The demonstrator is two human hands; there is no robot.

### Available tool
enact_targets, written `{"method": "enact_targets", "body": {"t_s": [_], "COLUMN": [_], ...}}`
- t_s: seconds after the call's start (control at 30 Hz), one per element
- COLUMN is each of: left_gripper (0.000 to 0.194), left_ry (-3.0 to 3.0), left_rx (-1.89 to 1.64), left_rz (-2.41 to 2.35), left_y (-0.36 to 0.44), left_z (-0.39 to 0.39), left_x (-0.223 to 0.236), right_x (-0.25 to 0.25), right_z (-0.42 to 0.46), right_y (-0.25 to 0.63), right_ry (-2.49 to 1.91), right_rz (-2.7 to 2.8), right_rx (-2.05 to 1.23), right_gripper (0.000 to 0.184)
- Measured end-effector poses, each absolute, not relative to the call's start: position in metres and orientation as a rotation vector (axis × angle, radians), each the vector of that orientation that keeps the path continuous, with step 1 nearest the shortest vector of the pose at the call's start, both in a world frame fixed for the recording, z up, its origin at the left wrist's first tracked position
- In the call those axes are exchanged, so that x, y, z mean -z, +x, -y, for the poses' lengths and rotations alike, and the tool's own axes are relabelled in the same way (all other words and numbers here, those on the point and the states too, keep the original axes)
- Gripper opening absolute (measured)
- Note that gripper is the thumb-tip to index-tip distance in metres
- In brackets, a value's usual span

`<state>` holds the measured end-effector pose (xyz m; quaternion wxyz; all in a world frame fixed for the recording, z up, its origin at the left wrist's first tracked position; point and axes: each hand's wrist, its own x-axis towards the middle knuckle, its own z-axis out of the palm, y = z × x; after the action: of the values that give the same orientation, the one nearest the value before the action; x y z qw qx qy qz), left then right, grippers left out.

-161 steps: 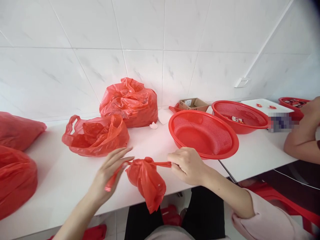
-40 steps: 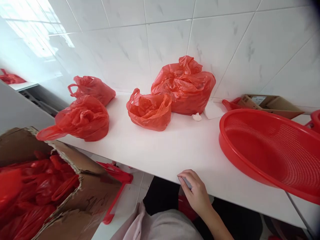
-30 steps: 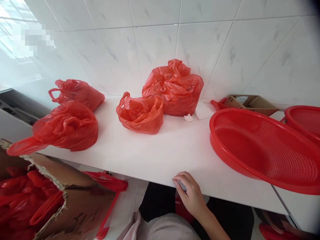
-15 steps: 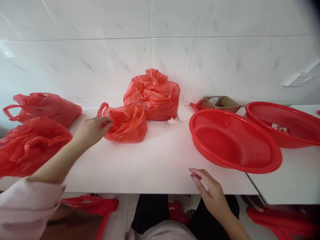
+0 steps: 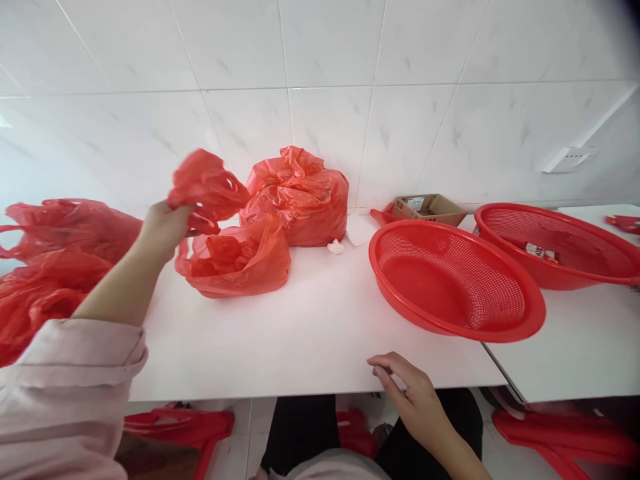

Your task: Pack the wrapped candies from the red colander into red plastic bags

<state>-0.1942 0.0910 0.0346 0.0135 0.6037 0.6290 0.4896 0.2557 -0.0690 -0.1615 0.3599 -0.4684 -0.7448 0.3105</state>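
Observation:
My left hand (image 5: 167,230) is closed around a crumpled red plastic bag (image 5: 207,187), raised above an open red plastic bag on the table. That open bag (image 5: 245,273) has more crumpled red plastic inside. My right hand (image 5: 407,393) hovers over the table's front edge, fingers loosely curled with a gap behind the thumb, and nothing shows in it. Beyond it stands a red perforated basin (image 5: 430,287) with a bare bottom. A full, knotted red bag (image 5: 317,207) rests against the wall behind the open one.
More red bags (image 5: 75,230) lie at the left on the white table (image 5: 310,333). A second red basin (image 5: 565,243) holds a small patterned packet (image 5: 541,252). A cardboard box (image 5: 430,207) and a white scrap (image 5: 335,247) sit toward the back. Red stools (image 5: 185,430) show below the table.
My left hand has taken hold of a crumpled red bag and lifted it out of the open bag. The right hand's thumb and fingers have drawn slightly closer together. The view has shifted a little.

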Motion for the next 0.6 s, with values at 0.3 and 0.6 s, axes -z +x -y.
{"method": "enact_targets", "body": {"t_s": [0.3,0.6], "left_gripper": [0.043,0.052], "left_ry": [1.771,1.502], "left_rx": [-0.53,-0.285], "left_rz": [-1.317,-1.007], "left_y": [-0.071,-0.021], "left_z": [0.024,0.05], "left_x": [-0.03,0.061], "right_x": [0.09,0.088], "right_z": [0.045,0.045], "right_y": [0.19,0.218], "right_ry": [-0.873,-0.832], "right_rz": [1.673,1.328], "right_rx": [-0.863,-1.27], "right_gripper": [0.047,0.018]}}
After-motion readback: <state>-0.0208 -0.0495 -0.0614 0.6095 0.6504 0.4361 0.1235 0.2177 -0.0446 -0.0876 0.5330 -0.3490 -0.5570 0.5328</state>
